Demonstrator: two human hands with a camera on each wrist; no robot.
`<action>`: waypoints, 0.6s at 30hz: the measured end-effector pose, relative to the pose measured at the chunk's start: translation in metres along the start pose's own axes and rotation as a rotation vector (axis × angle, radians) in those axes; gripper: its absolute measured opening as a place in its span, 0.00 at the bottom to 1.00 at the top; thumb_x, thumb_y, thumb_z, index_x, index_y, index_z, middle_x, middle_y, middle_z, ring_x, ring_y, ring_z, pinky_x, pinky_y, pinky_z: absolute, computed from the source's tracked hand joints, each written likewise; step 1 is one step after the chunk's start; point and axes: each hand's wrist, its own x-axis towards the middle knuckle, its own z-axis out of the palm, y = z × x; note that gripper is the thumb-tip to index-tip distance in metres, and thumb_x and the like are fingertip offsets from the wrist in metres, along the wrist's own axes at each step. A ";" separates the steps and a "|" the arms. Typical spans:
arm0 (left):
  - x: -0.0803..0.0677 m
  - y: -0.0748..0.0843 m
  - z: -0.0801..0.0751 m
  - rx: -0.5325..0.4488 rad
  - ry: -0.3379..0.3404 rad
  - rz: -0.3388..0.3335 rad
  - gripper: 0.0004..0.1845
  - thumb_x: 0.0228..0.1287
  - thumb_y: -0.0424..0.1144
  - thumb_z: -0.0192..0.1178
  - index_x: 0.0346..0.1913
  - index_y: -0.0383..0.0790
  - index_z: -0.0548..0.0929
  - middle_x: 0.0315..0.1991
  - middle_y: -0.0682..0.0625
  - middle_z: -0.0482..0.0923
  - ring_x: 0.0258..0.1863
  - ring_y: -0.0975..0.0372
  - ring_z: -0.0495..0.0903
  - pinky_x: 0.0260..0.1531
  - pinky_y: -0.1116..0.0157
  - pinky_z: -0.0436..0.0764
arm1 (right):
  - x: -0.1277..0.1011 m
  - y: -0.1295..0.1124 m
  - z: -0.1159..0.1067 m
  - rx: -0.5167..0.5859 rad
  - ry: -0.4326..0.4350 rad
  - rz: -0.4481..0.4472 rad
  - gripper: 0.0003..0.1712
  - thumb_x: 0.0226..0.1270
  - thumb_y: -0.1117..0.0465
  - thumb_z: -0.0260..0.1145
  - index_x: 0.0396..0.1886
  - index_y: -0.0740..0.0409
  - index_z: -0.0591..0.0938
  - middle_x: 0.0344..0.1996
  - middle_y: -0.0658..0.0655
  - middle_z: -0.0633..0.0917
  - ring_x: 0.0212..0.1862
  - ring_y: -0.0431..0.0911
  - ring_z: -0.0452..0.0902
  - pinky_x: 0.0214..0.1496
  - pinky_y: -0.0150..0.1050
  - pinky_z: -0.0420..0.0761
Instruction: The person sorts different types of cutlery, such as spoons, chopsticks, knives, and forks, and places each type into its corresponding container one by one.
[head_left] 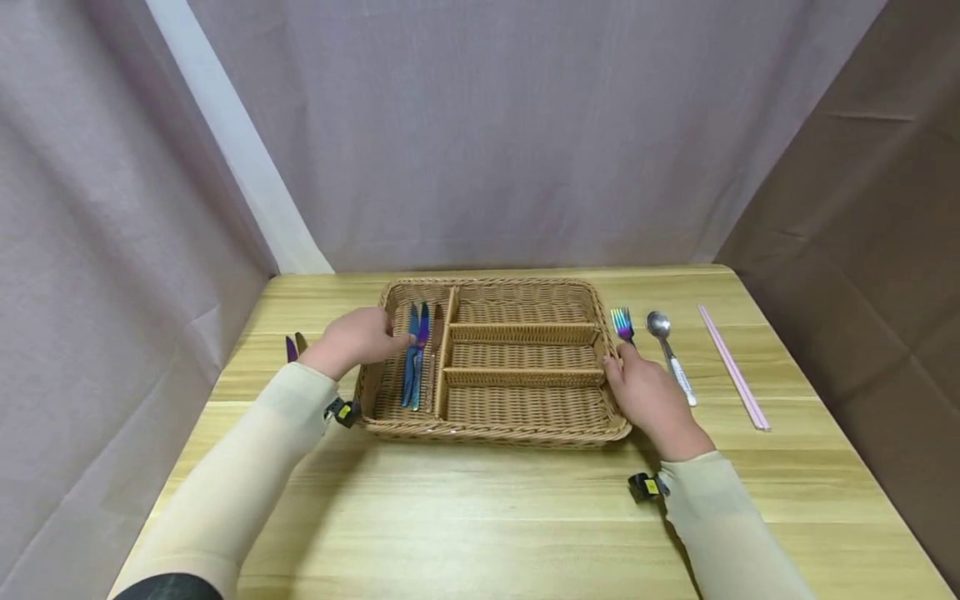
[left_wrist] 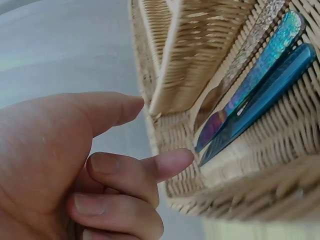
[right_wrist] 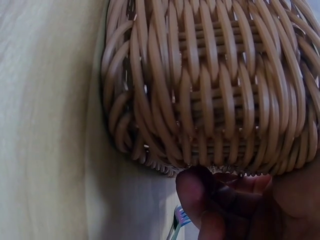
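Observation:
A wicker basket with dividers stands on the table, and a blue knife, a rainbow-coloured knife and a copper knife lie in its left compartment. My left hand reaches over the basket's left rim, fingertips near the blue knife. In the left wrist view its thumb and index finger extend apart with nothing between them, and the other fingers bend loosely. My right hand grips the basket's right rim. Just beyond it lies a rainbow fork, its handle partly hidden by the hand.
Right of the basket are a spoon with a patterned white handle and pink chopsticks. Left of it, a purple blade and a brown blade show behind my left wrist. Grey curtains hang behind the wooden table.

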 end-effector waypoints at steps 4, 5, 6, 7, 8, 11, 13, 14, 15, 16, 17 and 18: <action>-0.009 -0.013 -0.006 -0.030 0.038 0.009 0.31 0.81 0.61 0.59 0.18 0.51 0.68 0.17 0.58 0.61 0.17 0.64 0.59 0.19 0.64 0.63 | -0.001 -0.001 -0.001 -0.004 0.002 0.002 0.34 0.93 0.47 0.44 0.77 0.72 0.68 0.50 0.82 0.85 0.50 0.77 0.86 0.48 0.74 0.84; -0.012 -0.016 -0.008 -0.037 0.050 0.007 0.31 0.81 0.60 0.59 0.18 0.51 0.67 0.16 0.58 0.60 0.17 0.64 0.59 0.19 0.64 0.63 | -0.001 -0.001 -0.001 -0.005 0.002 0.001 0.34 0.93 0.47 0.44 0.77 0.72 0.68 0.50 0.82 0.85 0.50 0.77 0.86 0.48 0.74 0.84; -0.014 -0.019 -0.009 -0.043 0.061 0.002 0.31 0.80 0.61 0.59 0.18 0.51 0.68 0.16 0.58 0.60 0.17 0.64 0.60 0.19 0.64 0.64 | -0.001 -0.001 -0.001 -0.005 0.002 0.001 0.34 0.93 0.47 0.44 0.77 0.72 0.68 0.51 0.82 0.85 0.50 0.77 0.85 0.48 0.74 0.84; -0.016 -0.023 -0.010 -0.047 0.070 -0.004 0.31 0.80 0.61 0.59 0.18 0.51 0.68 0.17 0.58 0.60 0.17 0.63 0.60 0.19 0.63 0.65 | -0.001 -0.001 -0.001 -0.004 0.003 0.000 0.34 0.93 0.47 0.44 0.77 0.72 0.68 0.51 0.82 0.85 0.50 0.77 0.85 0.48 0.74 0.84; -0.018 -0.027 -0.011 -0.041 0.077 -0.010 0.31 0.80 0.62 0.58 0.18 0.51 0.68 0.17 0.57 0.61 0.18 0.63 0.61 0.19 0.63 0.66 | -0.001 -0.001 -0.001 -0.004 0.004 -0.001 0.34 0.93 0.47 0.44 0.77 0.72 0.68 0.50 0.82 0.85 0.50 0.77 0.85 0.49 0.74 0.84; -0.023 -0.039 -0.012 -0.033 0.082 -0.028 0.32 0.80 0.64 0.57 0.18 0.51 0.69 0.18 0.56 0.63 0.19 0.62 0.64 0.20 0.62 0.68 | -0.001 0.000 -0.001 -0.001 0.002 -0.003 0.34 0.93 0.47 0.44 0.77 0.73 0.68 0.51 0.82 0.85 0.50 0.77 0.85 0.49 0.74 0.84; -0.026 -0.047 -0.013 -0.025 0.084 -0.039 0.32 0.81 0.64 0.56 0.18 0.51 0.69 0.19 0.55 0.64 0.20 0.62 0.65 0.20 0.62 0.68 | -0.001 0.000 0.000 0.000 0.002 -0.005 0.34 0.93 0.47 0.44 0.77 0.72 0.68 0.51 0.82 0.85 0.51 0.77 0.85 0.49 0.74 0.84; -0.028 -0.051 -0.013 -0.024 0.086 -0.045 0.32 0.81 0.63 0.56 0.18 0.51 0.70 0.19 0.55 0.65 0.20 0.61 0.65 0.21 0.61 0.68 | 0.000 0.000 0.000 0.000 0.001 -0.006 0.34 0.93 0.47 0.44 0.77 0.72 0.68 0.51 0.82 0.85 0.51 0.77 0.85 0.49 0.74 0.84; -0.030 -0.055 -0.014 -0.027 0.088 -0.051 0.31 0.81 0.62 0.56 0.18 0.50 0.70 0.19 0.55 0.65 0.20 0.61 0.66 0.21 0.61 0.69 | 0.000 0.000 0.000 -0.001 0.001 -0.006 0.34 0.93 0.47 0.44 0.77 0.72 0.68 0.51 0.82 0.85 0.51 0.77 0.85 0.49 0.74 0.84; -0.032 -0.060 -0.014 -0.028 0.091 -0.058 0.30 0.81 0.61 0.57 0.18 0.50 0.70 0.19 0.55 0.66 0.20 0.61 0.67 0.22 0.60 0.70 | 0.000 0.000 0.000 -0.001 0.002 -0.007 0.34 0.93 0.47 0.44 0.77 0.72 0.68 0.51 0.82 0.85 0.51 0.77 0.85 0.49 0.74 0.84; -0.034 -0.064 -0.014 -0.028 0.093 -0.062 0.30 0.80 0.60 0.57 0.18 0.50 0.70 0.19 0.55 0.66 0.20 0.60 0.68 0.22 0.60 0.71 | 0.000 0.000 0.001 -0.002 0.002 -0.007 0.34 0.93 0.47 0.44 0.77 0.72 0.68 0.50 0.82 0.85 0.51 0.77 0.86 0.48 0.74 0.84; -0.036 -0.068 -0.014 -0.026 0.092 -0.064 0.29 0.79 0.59 0.58 0.18 0.50 0.70 0.19 0.54 0.66 0.20 0.60 0.68 0.22 0.59 0.71 | 0.001 0.000 0.001 -0.002 0.003 -0.007 0.34 0.93 0.47 0.44 0.77 0.72 0.68 0.50 0.82 0.85 0.50 0.77 0.86 0.48 0.74 0.84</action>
